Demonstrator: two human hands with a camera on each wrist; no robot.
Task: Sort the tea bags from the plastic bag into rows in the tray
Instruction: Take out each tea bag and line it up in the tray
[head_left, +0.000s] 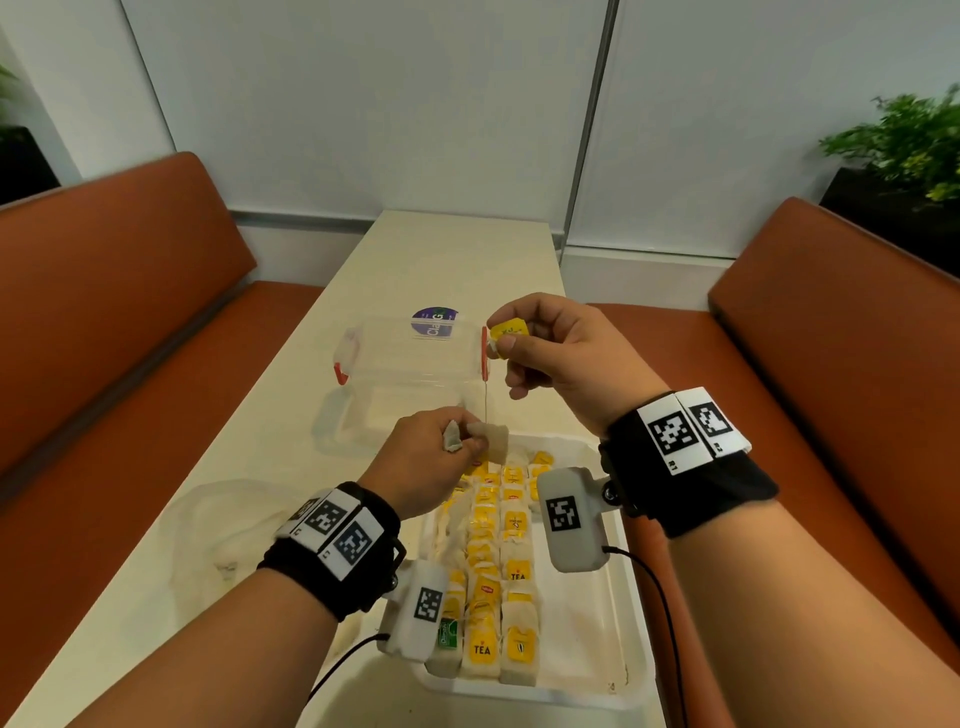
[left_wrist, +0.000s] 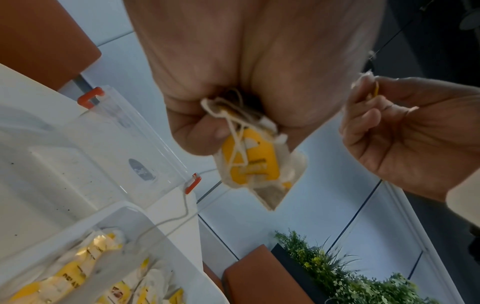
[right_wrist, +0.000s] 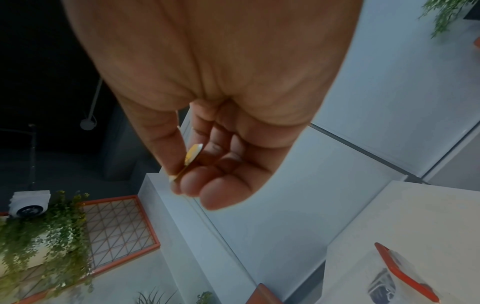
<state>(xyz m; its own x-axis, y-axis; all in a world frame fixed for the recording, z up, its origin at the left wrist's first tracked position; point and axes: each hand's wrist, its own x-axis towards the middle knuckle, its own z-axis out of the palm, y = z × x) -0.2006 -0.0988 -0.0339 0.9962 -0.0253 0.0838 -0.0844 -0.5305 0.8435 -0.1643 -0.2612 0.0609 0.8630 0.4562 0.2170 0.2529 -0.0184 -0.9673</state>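
Yellow paper tag (head_left: 510, 329) up high, pinched between the thumb and forefinger of the right hand (head_left: 563, 358), the other fingers loosely curled beneath. A thin string (head_left: 486, 399) runs straight down from it to the left hand (head_left: 423, 460), whose fingers are bunched tight on a clump of soft, papery tea bags (left_wrist: 255, 162). From the left wrist view that clump hangs below the curled fingers: pale porous pouches, white strings tangled over a glossy yellow tag, its print too blurred to read. Both hands hover above the far end of the white rectangular tray (head_left: 621, 613), apart from each other, joined only by that string.

Down in the tray, flat square sorted tea bags (head_left: 498, 582) lie in neat rows, yellow tags face up; two read "TEA", one carries a small red logo, and a green tag (head_left: 448, 634) at the near left may read "Dilmah", though it is partly hidden. Left of the tray sits the crumpled clear plastic bag (head_left: 218, 525) on the cream tabletop (head_left: 457, 260). Beyond the hands stands a clear plastic box with red clips (head_left: 410, 358), and through it a round purple label (head_left: 435, 322) shows letters that look like "Cla".
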